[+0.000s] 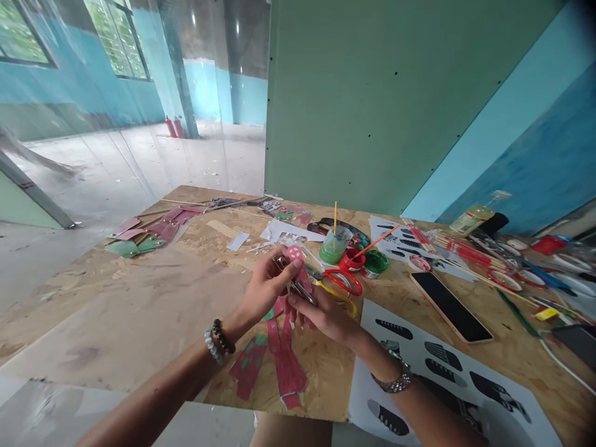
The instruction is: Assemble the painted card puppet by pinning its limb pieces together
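At the left of the table (153,292), red and green painted pieces (170,226) lie in a loose pile. My left hand (267,287), beaded bracelets (218,341) at its wrist, grasps the painted strip (305,279) between thumb and fingers, above the table's near half. The strip's long axis runs away from me, leaning slightly left; its round pink end points away, and its lower end runs down between my hands. A metal tool (302,292) slants from far left to near right, its near end at my right hand's fingers. Beneath, red cut-outs (288,366) fan towards me. My right hand (326,315) is curled round the tool's near end; how tightly, I cannot tell. Just beyond it are scissors (344,282) with red handles, paint pots (375,263) and a cup (335,245). Further right, a printed sheet (423,347) lies under my forearm, near a phone (451,307) pointing away and leftward.
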The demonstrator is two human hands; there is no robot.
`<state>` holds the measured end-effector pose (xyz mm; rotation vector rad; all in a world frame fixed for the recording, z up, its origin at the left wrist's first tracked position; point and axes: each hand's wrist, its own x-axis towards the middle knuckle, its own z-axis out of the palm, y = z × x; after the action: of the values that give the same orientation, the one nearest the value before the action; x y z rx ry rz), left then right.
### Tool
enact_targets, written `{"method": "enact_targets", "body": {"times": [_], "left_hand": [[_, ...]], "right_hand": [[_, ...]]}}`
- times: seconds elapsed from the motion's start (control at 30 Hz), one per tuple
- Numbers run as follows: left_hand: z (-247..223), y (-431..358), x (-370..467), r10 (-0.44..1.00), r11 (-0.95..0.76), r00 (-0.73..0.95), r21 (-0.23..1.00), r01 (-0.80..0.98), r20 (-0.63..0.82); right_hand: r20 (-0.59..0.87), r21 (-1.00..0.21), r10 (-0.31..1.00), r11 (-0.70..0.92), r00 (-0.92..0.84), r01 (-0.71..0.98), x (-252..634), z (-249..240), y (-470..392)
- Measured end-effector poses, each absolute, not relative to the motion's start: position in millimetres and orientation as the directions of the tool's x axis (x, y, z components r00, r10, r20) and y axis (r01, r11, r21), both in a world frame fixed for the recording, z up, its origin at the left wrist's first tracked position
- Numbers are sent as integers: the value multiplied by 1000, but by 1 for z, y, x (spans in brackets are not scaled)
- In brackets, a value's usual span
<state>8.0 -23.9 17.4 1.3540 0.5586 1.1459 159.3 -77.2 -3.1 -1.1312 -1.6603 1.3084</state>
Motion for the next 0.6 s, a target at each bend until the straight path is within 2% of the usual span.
{"method": "enact_targets", "body": {"times": [0.17,0.3,0.4,0.5,0.6], "left_hand": [[16,-23,6,842,-199,444,941,-273,307],[15,-27,6,833,-249,440,937,-246,337],[18,-27,7,846,-173,454,950,-261,279],[23,-21,5,904,-137,322,903,-407,283],[27,-8,-1,961,-132,118,794,-594,248]], "right_hand": [[-1,-973,940,78,-341,219,161,1,-78],[99,-928,947,198,-304,314,155,-4,-81],[135,-909,941,242,-311,338,151,-8,-83],[44,-970,939,121,-341,210,151,-10,-83],[-72,-994,924,-97,-376,-48,157,-9,-79]]}}
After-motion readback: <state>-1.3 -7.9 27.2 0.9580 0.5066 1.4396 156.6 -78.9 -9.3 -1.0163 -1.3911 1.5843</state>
